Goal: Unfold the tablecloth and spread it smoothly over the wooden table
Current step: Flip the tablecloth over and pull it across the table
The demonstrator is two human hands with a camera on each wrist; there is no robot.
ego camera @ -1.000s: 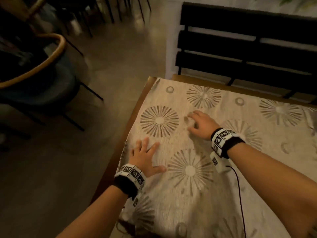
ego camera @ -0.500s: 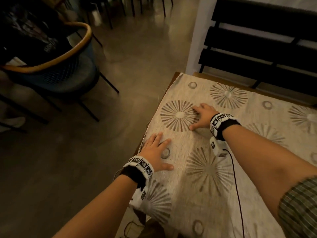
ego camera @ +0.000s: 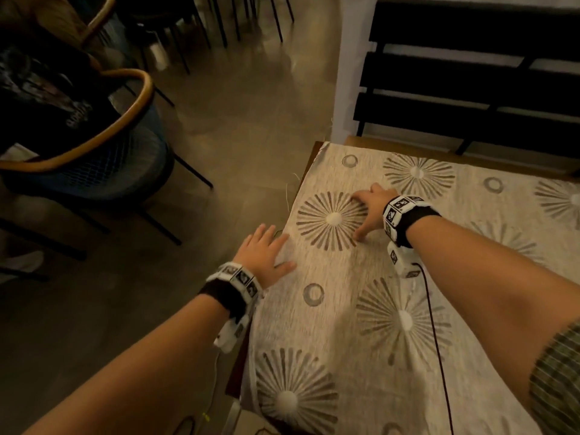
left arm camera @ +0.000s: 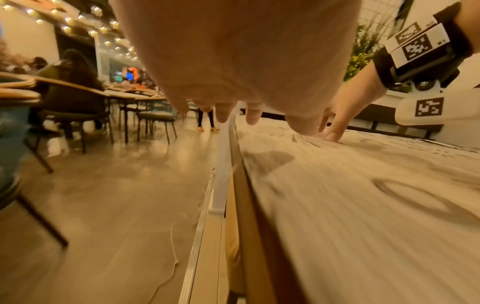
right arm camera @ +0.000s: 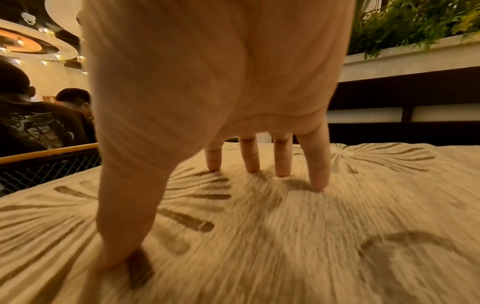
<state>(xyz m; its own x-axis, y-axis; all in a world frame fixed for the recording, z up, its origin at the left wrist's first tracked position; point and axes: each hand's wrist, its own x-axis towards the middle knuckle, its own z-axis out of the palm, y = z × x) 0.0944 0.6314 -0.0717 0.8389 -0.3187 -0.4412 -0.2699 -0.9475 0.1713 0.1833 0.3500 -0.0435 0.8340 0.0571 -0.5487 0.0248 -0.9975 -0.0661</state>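
A beige tablecloth (ego camera: 392,293) printed with grey sunbursts and rings lies spread over the wooden table (ego camera: 376,142), whose bare rim shows at the far edge. My left hand (ego camera: 266,249) lies flat with straight fingers at the cloth's left edge, the fingers reaching past it over the floor; its underside (left arm camera: 233,61) fills the left wrist view above the cloth's hem. My right hand (ego camera: 370,208) stands arched on a sunburst, with fingertips (right arm camera: 319,185) and thumb pressing the cloth (right arm camera: 337,236). Neither hand grips anything.
A black slatted bench (ego camera: 470,89) stands behind the table against a white wall. A blue chair with a wooden rim (ego camera: 94,146) stands on the floor to the left, with a seated person in dark clothes beside it. A black cable (ego camera: 436,340) trails from my right wrist.
Both hands have slid left across the cloth toward its left edge. The left hand now hangs partly over that edge, and the cloth has shifted to cover the table's left rim.
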